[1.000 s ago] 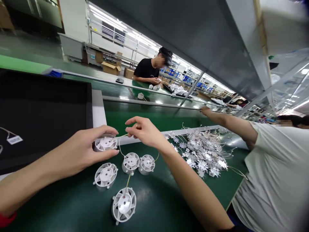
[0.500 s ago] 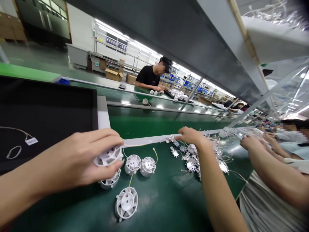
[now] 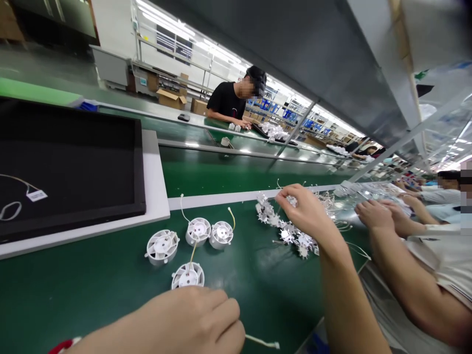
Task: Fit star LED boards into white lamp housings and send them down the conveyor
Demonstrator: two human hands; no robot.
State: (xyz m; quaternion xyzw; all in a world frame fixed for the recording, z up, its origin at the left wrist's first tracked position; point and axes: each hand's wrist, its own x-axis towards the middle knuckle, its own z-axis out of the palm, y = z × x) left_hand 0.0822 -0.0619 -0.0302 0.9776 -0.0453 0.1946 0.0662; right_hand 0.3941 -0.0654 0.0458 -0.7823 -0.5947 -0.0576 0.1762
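Note:
My left hand [image 3: 184, 319] is closed low at the front, its fingers curled under. A thin cable [image 3: 262, 341] with a small connector sticks out from beneath it. The white round fan frame it gripped is now hidden by the hand. Just beyond sit several white fan frames with spokes: a left one [image 3: 162, 246], a middle one [image 3: 198, 231], a right one [image 3: 221, 234] and a nearer one [image 3: 188, 275] partly behind my hand. Over a pile of small white star-shaped parts with wires [image 3: 287, 235], my right hand [image 3: 304, 211] pinches thumb and fingers together; what is between them is unclear.
A black tray [image 3: 70, 167] on a white board lies at the left, with a labelled wire inside. A pale strip [image 3: 221, 197] edges the green bench. Close on the right are a co-worker's arms [image 3: 391, 246]. Another person [image 3: 230, 105] sits across the line.
My left hand has come down and toward me with the fan frame, uncovering the left fan frame on the bench. The right hand's fingers have drawn together into a pinch over the pile.

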